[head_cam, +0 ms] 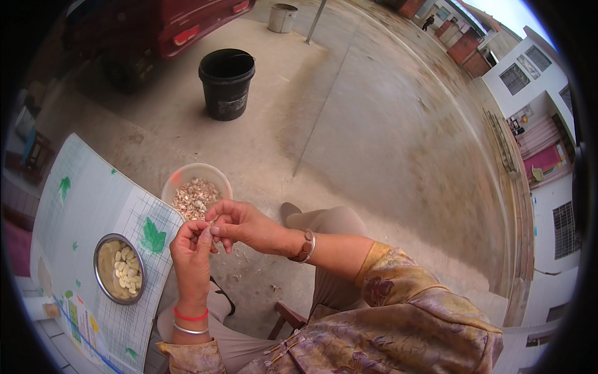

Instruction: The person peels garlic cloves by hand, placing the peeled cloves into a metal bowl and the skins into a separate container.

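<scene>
My left hand (192,248) and my right hand (245,226) meet at the fingertips beside the table corner. Between them they pinch a small garlic clove (211,225), mostly hidden by the fingers. Just beyond the hands, a pale plastic basin (226,180) on the ground holds many garlic cloves and loose skins (194,196). To the left, a round stainless steel bowl (96,271) rests on the table, with peeled white garlic cloves (127,271) gathered along one side of it.
A leaf-patterned table (88,187) stands at my left. Bits of skin (275,288) are scattered on the concrete by a wooden stool (290,315). Farther out are a black bucket (226,96), a metal pail (282,21), a pole (316,21) and a red vehicle (159,28). A person (428,22) is far off.
</scene>
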The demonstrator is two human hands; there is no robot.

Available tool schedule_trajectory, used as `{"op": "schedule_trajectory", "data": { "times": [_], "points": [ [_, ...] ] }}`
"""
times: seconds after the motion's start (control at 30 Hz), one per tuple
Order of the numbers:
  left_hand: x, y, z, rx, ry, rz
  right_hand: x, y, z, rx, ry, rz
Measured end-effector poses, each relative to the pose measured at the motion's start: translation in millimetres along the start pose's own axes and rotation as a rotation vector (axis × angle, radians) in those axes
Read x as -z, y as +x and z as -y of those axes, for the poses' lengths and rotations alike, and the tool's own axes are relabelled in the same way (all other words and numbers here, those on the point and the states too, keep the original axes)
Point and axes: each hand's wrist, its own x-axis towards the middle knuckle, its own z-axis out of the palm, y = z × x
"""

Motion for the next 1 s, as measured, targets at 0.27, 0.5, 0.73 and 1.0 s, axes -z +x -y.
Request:
{"op": "schedule_trajectory", "data": {
  "times": [0.27,0.5,0.73,1.0],
  "points": [
    [6,2,2,0.084,-0.092,0.006,-2,-1,5,-0.014,-0.009,-0.001],
    [9,1,0,0.088,-0.100,0.009,0,-1,2,0.005,-0.060,0.005],
    [10,1,-1,0.078,-0.096,0.016,-2,-3,7,-0.011,-0.073,0.013],
    [8,0,-5,0.073,-0.011,0.039,-2,-4,4,0.004,-0.078,-0.006]
  ]
}}
